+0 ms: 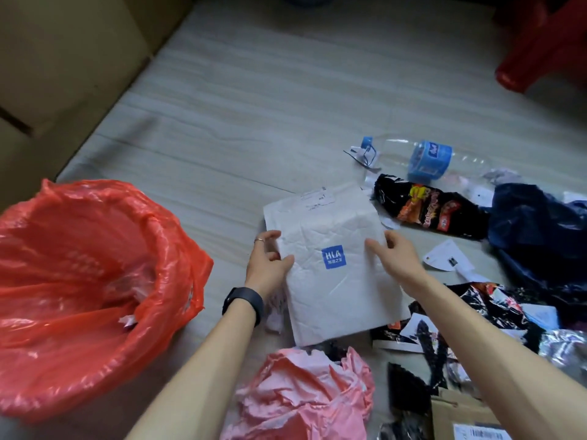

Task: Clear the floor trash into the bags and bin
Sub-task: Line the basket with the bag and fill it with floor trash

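The job looks barely begun, judging by the litter; the bin point(165, 249), left of the white mailer point(333, 281), wears a thin, glossy red liner and holds what may be a scrap or two of paper, though its depth is too dim to be sure. The mailer lies on the pale, wood-grained floor point(254, 106), a padded, creased rectangle with a blue square logo; the left grip point(268, 258) pinches its left edge and the right grip point(392, 252) clasps its right edge, so it seems next to go. Left to clear: beyond the mailer a clear, crushed bottle point(428, 160) with a blue label; right of the mailer a shiny black snack wrapper point(428, 208), a limp dark blue bag point(540, 233) and a paper slip point(448, 258); nearer than the mailer a crumpled pink bag point(305, 398).
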`<move>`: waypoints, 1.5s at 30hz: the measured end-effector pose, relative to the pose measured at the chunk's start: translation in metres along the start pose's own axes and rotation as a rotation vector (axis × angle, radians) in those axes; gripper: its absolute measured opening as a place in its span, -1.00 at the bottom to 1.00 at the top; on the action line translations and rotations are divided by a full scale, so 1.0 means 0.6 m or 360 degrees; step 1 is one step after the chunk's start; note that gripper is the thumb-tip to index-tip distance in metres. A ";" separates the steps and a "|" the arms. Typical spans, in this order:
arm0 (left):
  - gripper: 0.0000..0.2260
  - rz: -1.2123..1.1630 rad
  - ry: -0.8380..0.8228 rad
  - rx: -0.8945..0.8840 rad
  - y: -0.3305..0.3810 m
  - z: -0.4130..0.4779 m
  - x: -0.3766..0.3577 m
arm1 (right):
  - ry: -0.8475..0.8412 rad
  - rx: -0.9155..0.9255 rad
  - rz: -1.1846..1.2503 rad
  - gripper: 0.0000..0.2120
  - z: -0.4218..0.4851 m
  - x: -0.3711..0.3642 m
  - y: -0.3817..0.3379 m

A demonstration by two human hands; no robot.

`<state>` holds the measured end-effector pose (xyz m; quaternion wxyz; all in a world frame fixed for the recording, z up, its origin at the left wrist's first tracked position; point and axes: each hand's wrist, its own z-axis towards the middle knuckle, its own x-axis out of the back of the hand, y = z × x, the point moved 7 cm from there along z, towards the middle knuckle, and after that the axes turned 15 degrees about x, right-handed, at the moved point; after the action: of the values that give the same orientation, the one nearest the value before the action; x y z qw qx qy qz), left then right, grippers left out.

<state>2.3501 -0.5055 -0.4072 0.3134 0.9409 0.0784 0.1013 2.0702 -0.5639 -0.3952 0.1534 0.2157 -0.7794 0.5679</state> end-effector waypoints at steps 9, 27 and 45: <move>-0.28 0.0608 -0.0222 -0.0211 0.109 -0.123 0.049 | -0.0263 0.0544 0.0375 -0.15 -0.088 0.049 -0.159; -0.67 0.0230 -0.0258 -0.0581 0.180 -0.450 0.181 | -0.0250 0.0461 0.1249 -0.66 -0.270 0.093 -0.351; -0.51 -0.0334 -0.0573 -0.0364 0.168 -0.489 0.181 | -0.0514 0.0298 0.1685 -0.44 -0.306 0.072 -0.329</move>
<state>2.3933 -0.3939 -0.1013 0.4357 0.8889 0.1067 -0.0932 2.1327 -0.4482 -0.1562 -0.2938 -0.1080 -0.7412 0.5939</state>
